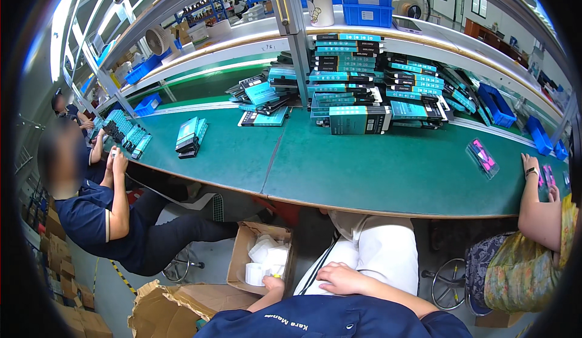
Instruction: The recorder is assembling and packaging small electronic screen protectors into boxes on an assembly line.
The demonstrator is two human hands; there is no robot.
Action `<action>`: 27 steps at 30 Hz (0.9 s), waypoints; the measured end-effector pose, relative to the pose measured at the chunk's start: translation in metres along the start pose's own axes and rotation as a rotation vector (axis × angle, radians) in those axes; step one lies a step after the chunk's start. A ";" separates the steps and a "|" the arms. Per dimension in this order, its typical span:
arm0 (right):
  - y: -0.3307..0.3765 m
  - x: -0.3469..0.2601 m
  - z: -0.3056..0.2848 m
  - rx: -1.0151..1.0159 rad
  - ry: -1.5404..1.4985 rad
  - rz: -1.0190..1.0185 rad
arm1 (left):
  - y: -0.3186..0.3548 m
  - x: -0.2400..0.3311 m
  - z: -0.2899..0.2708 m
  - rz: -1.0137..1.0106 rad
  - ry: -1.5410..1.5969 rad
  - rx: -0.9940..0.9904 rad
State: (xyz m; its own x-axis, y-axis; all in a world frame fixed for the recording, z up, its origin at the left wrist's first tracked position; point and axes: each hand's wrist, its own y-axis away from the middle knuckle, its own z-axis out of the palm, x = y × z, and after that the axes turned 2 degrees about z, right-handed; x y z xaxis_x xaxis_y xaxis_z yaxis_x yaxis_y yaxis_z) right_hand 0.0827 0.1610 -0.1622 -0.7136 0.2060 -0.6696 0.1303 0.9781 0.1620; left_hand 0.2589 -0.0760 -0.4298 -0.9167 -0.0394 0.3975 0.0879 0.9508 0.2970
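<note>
My left hand (274,283) is down at the near rim of an open cardboard box (236,259) beside my left leg. Its fingers are closed, and a small yellow bit shows at their tips; what they hold I cannot make out. Inside the box lie several white translucent pieces (265,252), the nearest of them close to that hand. On my lap rests my right hand (341,277), palm down on the white trousers, fingers stretched out and holding nothing.
Stacks of teal-and-black boxes (357,120) line the back of the green table (339,174). A clear pack with pink parts (482,157) lies at the right. Blue bins (497,104) stand behind it. People work on both sides; torn cardboard (182,304) is at my lower left.
</note>
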 end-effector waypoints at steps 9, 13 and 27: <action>-0.007 -0.011 -0.003 -0.042 0.007 -0.051 | -0.079 -0.084 0.029 -0.249 0.504 -0.318; -0.001 0.005 -0.002 -0.014 0.010 0.035 | -0.027 -0.002 0.011 -0.382 0.583 -0.484; -0.003 -0.001 -0.006 -0.061 0.018 0.059 | -0.042 0.036 -0.023 -0.117 -0.332 -0.996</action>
State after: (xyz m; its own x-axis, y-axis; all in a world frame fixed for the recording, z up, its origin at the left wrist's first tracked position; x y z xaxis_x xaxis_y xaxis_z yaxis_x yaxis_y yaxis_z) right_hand 0.0790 0.1574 -0.1581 -0.7181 0.2618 -0.6448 0.1306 0.9608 0.2446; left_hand 0.2314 -0.1246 -0.4080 -0.9876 0.1144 0.1077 0.1343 0.2591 0.9565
